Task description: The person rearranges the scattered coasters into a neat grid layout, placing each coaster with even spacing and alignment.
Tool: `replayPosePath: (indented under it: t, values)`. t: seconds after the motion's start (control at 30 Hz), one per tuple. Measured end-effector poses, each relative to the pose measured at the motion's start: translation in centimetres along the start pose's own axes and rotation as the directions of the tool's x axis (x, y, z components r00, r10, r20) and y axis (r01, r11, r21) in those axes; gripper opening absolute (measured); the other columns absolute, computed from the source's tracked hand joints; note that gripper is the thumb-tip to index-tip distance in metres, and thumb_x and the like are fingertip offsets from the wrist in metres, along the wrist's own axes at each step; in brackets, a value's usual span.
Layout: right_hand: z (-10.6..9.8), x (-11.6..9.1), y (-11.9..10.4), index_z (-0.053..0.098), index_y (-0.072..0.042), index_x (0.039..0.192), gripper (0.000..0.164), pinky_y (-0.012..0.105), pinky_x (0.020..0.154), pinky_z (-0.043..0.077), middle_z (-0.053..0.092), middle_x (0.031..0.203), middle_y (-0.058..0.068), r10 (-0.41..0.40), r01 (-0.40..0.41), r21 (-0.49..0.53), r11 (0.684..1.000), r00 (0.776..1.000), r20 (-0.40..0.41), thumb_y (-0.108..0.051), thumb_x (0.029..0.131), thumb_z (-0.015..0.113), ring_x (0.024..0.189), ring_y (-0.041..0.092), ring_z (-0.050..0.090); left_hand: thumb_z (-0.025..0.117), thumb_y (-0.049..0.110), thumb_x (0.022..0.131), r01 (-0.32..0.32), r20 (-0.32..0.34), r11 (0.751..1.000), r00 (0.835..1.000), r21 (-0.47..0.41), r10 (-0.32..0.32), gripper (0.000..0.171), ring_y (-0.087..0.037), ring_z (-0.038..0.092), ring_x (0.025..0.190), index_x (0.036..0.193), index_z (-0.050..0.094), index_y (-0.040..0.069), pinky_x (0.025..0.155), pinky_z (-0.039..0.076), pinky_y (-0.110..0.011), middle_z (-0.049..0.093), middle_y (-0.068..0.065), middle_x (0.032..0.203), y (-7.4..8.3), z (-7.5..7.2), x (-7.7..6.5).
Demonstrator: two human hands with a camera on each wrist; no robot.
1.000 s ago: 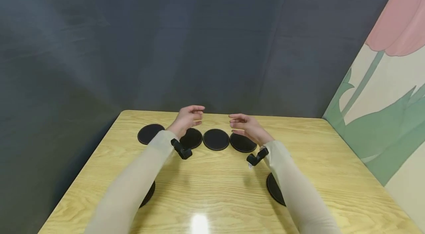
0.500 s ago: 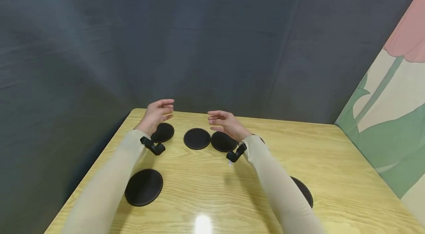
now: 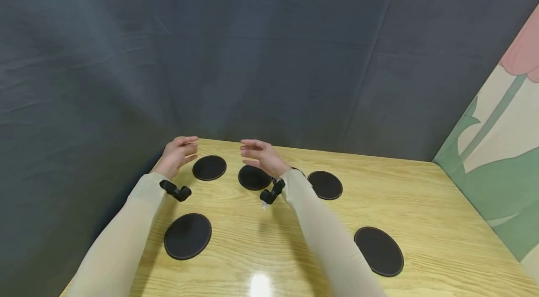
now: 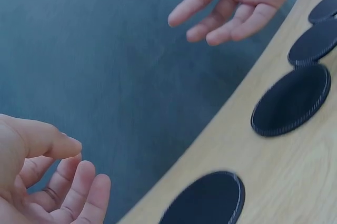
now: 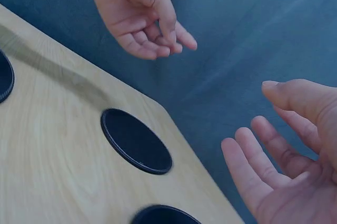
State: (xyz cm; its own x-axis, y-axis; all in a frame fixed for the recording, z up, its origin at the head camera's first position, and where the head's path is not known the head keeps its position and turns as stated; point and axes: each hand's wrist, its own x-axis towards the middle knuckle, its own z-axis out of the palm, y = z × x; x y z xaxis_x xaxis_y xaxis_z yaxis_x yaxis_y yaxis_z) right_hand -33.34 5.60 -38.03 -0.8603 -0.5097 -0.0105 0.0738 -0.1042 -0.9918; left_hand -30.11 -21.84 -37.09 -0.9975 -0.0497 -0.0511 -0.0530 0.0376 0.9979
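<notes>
My left hand (image 3: 177, 154) hovers over the table's far left corner with its fingers loosely bent and nothing in them. Closest to it lies a round black coaster (image 3: 209, 168) with a stitched edge. Facing it, my right hand (image 3: 262, 155) is held above another black coaster (image 3: 254, 177), palm turned inward and fingers relaxed. Both wrist views show the two hands apart, with bare space between them. Beyond the right wrist is a further coaster (image 3: 325, 185); one more beside it is mostly hidden by the right sleeve.
Two larger black round mats lie nearer me, a left mat (image 3: 187, 236) and a right mat (image 3: 379, 251). The wooden table (image 3: 425, 203) meets a dark curtain (image 3: 269, 54) at its back and left edges. A wall with a painted flower (image 3: 497, 147) borders the right side.
Both hands have moved left across the table, still apart and holding nothing. The head view has shifted a little, and the two nearer mats show more fully. The coasters appear unmoved on the table.
</notes>
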Motion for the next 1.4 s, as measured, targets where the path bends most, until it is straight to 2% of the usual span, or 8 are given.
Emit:
replayPosePath:
  t: [0.3,0.37,0.5,0.6,0.67,0.77,0.93,1.4]
  values:
    - [2.2,1.4,2.1,0.036,-0.007,0.148,0.053,0.048,0.111,0.038,0.039,0.147,0.019,0.041,-0.040,0.044,0.998,0.999,-0.014,-0.006,0.098,0.054,0.138,0.033,0.038,0.047,0.004,0.100,0.059,-0.002,0.998,0.998,-0.018,-0.059,0.054,-0.028,0.037,0.131,0.151,0.029,0.000,0.113,0.035,-0.044,0.026,-0.024,0.153,-2.8,-1.4,0.2]
    - [2.6,1.5,2.5,0.033,-0.006,0.150,0.055,0.049,0.113,0.035,0.035,0.150,0.021,0.050,-0.049,0.052,0.997,0.999,-0.012,-0.006,0.099,0.053,0.139,0.033,0.037,0.048,0.004,0.100,0.074,0.000,0.997,0.997,-0.021,-0.074,0.055,-0.024,0.042,0.124,0.151,0.029,-0.002,0.113,0.035,-0.045,0.026,-0.023,0.153,-3.3,-1.6,0.2]
    - [3.2,1.6,3.3,0.030,-0.004,0.151,0.055,0.050,0.115,0.032,0.027,0.154,0.024,0.082,-0.081,0.063,0.995,0.997,-0.016,-0.006,0.100,0.051,0.140,0.034,0.035,0.049,0.005,0.099,0.103,-0.003,0.994,0.995,0.021,-0.103,0.054,-0.006,0.053,0.097,0.149,0.030,-0.003,0.107,0.043,-0.041,0.047,-0.016,0.135,-4.0,-1.8,0.1]
    - [3.7,1.3,3.7,0.028,-0.004,0.152,0.056,0.050,0.115,0.031,0.026,0.154,0.026,0.118,-0.117,0.053,0.992,0.993,-0.006,-0.005,0.100,0.049,0.140,0.036,0.033,0.049,0.004,0.098,0.129,-0.002,0.989,0.992,0.069,-0.129,0.054,-0.004,0.057,0.088,0.149,0.032,-0.004,0.100,0.048,-0.037,0.053,-0.010,0.124,-4.4,-1.9,0.1]
    - [4.1,0.9,3.8,0.025,-0.003,0.152,0.057,0.050,0.115,0.031,0.026,0.153,0.026,0.144,-0.144,0.048,0.988,0.990,0.001,-0.004,0.100,0.049,0.141,0.038,0.032,0.049,0.004,0.098,0.150,0.002,0.984,0.989,0.099,-0.151,0.054,-0.009,0.058,0.092,0.149,0.031,-0.003,0.099,0.049,-0.036,0.053,-0.016,0.129,-4.6,-1.8,0.1]
    - [4.6,0.6,3.9,0.025,-0.002,0.152,0.059,0.050,0.114,0.033,0.029,0.153,0.027,0.174,-0.173,0.037,0.984,0.985,-0.011,-0.004,0.099,0.051,0.141,0.040,0.030,0.047,0.004,0.097,0.190,0.018,0.974,0.981,0.122,-0.193,0.057,-0.019,0.052,0.107,0.150,0.028,-0.002,0.105,0.044,-0.039,0.037,-0.023,0.146,-4.9,-1.8,0.1]
    - [5.0,1.0,4.8,0.029,-0.003,0.151,0.060,0.047,0.112,0.037,0.032,0.153,0.022,0.207,-0.207,0.013,0.978,0.977,-0.047,-0.006,0.097,0.056,0.143,0.036,0.028,0.046,0.001,0.095,0.259,0.028,0.963,0.965,0.070,-0.261,0.060,-0.026,0.042,0.117,0.152,0.025,-0.002,0.111,0.038,-0.043,0.026,-0.024,0.153,-5.3,-1.8,0.0]
    - [4.7,2.2,6.3,0.041,-0.003,0.146,0.053,0.045,0.110,0.040,0.028,0.156,0.016,0.212,-0.212,0.000,0.977,0.975,-0.073,-0.006,0.096,0.058,0.143,0.033,0.030,0.046,0.001,0.095,0.251,0.084,0.968,0.964,0.011,-0.251,0.061,-0.034,0.032,0.136,0.151,0.023,-0.003,0.113,0.036,-0.044,0.024,-0.026,0.152,-5.7,-0.7,0.2]
